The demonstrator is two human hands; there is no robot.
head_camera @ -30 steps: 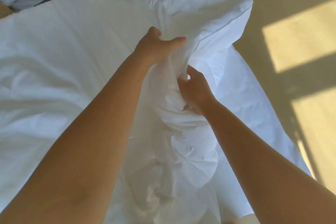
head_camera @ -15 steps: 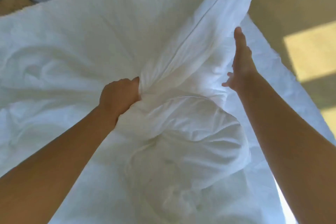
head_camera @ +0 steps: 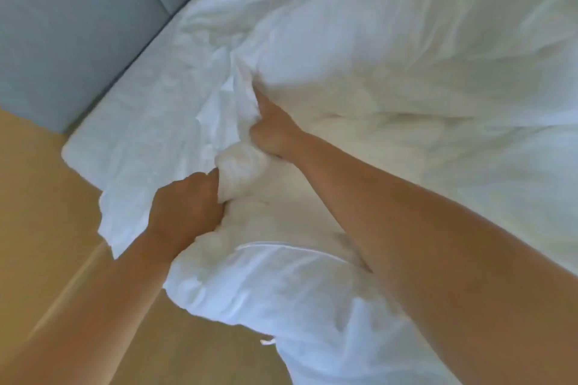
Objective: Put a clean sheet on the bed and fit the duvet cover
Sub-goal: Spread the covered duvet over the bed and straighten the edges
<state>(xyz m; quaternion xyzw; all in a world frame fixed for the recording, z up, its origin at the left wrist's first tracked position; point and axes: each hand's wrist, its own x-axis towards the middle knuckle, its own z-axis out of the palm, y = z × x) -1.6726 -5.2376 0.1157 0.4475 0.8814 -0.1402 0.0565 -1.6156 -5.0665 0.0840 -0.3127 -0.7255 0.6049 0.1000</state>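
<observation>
A white duvet (head_camera: 422, 78) in its white cover lies rumpled across the bed, over a white sheet (head_camera: 150, 122). My left hand (head_camera: 184, 209) grips a bunched lump of the duvet near the bed's corner. Just above it my right hand (head_camera: 272, 131) grips the cover's fabric, its fingers curled into the folds. A piped edge of the cover (head_camera: 291, 248) runs below my right forearm. A small white tie (head_camera: 269, 341) hangs from the cover near the floor.
A grey padded headboard (head_camera: 72, 28) stands at the upper left. Wooden floor (head_camera: 40, 197) runs along the left and bottom. The mattress corner (head_camera: 70, 150) sits beside the headboard's lower end.
The view has swung from the floor-side edge toward the headboard corner. My right hand, stretched flat along the cover before, now grips fabric close to my left hand, which still holds a bunch.
</observation>
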